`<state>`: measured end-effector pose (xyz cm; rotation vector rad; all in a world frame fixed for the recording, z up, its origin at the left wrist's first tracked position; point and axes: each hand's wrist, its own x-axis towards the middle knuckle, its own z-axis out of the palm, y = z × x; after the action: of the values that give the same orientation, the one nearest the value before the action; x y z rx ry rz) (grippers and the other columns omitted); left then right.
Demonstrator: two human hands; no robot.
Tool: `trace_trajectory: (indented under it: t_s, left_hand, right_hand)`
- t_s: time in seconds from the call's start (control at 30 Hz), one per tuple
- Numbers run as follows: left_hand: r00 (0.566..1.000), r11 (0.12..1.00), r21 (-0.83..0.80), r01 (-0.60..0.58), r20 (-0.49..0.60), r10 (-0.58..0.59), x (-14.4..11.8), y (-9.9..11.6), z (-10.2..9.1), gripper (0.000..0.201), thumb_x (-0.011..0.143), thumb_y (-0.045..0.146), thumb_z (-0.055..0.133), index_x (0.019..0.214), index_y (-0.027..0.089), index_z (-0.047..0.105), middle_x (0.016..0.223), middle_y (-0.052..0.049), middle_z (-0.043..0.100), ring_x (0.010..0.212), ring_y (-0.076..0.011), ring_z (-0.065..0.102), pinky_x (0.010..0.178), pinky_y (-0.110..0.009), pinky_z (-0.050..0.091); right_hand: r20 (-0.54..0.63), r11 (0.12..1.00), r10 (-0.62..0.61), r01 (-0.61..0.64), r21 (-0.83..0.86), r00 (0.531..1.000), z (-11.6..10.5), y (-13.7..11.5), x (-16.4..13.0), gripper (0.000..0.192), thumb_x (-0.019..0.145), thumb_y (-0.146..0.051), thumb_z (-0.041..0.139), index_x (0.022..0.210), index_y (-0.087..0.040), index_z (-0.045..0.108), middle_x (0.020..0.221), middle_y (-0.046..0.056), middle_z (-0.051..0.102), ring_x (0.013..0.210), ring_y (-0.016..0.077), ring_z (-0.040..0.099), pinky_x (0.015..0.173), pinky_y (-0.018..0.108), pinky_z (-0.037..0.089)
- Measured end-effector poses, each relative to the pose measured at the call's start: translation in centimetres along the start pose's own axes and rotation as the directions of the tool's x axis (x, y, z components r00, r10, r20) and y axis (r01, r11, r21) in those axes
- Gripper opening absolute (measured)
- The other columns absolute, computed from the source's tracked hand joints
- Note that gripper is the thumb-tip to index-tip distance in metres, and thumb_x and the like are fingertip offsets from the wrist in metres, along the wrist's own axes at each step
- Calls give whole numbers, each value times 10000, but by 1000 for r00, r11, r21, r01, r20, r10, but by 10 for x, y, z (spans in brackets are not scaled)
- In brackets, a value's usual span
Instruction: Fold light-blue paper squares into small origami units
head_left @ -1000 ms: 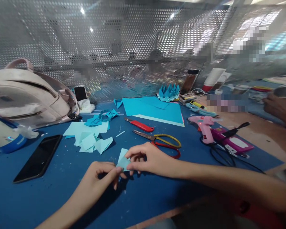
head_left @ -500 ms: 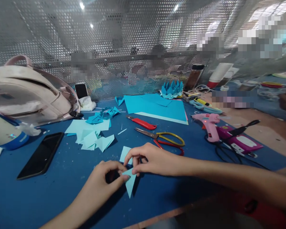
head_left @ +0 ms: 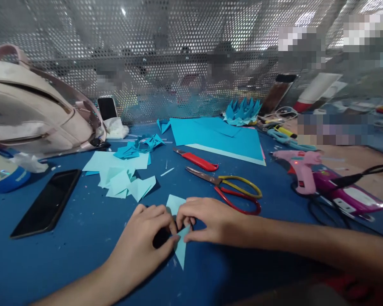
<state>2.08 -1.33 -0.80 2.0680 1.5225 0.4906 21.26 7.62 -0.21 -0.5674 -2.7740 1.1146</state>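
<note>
paper piece (head_left: 181,250): light blue, folded to a point, lying on the blue table top (head_left: 83,255) near its front edge, the point aimed toward the person.
left hand (head_left: 145,242): fingers curled narrow, thumb tip pressing the paper piece's upper part against the table.
right hand (head_left: 210,219): fingers bent close, fingertips pinching the same upper part, touching the left hand.
second scrap (head_left: 174,203): pale blue, just behind the two hands, partly hidden by them.
writing: no label or brand can be read; white patches on the purple pack (head_left: 347,197) are too blurred.
scissors (head_left: 232,189): yellow and red handles, just beyond the right hand, blades pointing left.
red cutter (head_left: 198,160): behind the scissors.
black phone (head_left: 46,202): flat, well left of the hands.
cut pile (head_left: 121,178): pale blue pieces between phone and cutter.
open room: bare blue surface to the left front of the hands; right side crowded by the pink glue gun (head_left: 301,170) and black cables.
back edge: perforated metal screen (head_left: 178,55).
</note>
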Motion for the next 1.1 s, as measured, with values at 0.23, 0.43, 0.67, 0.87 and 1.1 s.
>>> trace_trajectory:
  t_s: [0.23,0.43,0.67,0.87,1.1]
  left_hand:
    - [999,999,14,-43,11,43,1,-5,4,109,870,138,594,804,217,560,850,30,615,794,-177,550,711,-322,302]
    - [997,996,49,-73,-9,73,0,-13,7,84,873,181,623,878,222,550,889,25,622,805,-185,561,715,-329,301]
    - [982,987,72,-146,-110,153,-4,-17,11,96,885,209,642,951,257,592,903,38,650,789,-183,549,702,-339,269]
    - [978,985,84,-149,-134,159,-4,-16,11,67,897,199,630,902,266,630,829,35,641,730,-175,510,663,-346,249]
    - [979,984,85,-159,-119,168,-3,-18,9,84,917,193,599,891,264,635,826,22,654,718,-171,524,647,-339,274]
  right_hand:
    - [-70,999,-54,54,-4,996,2,13,-3,55,886,-130,627,861,-179,636,849,6,647,851,144,555,734,239,412]
    - [-67,999,-5,2,-38,998,5,15,-2,56,870,-151,660,870,-198,628,883,-2,648,879,146,561,746,239,406]
    - [-84,994,-41,32,-103,996,8,18,-3,45,877,-151,630,878,-194,615,874,-2,635,846,139,553,716,236,407]
    - [-82,927,-262,227,-299,962,8,25,-6,122,977,-205,509,954,-185,627,912,18,639,843,142,531,799,269,432]
    - [-73,906,-321,283,-315,944,5,27,-7,165,997,-233,473,994,-189,633,925,23,617,859,143,509,802,268,444]
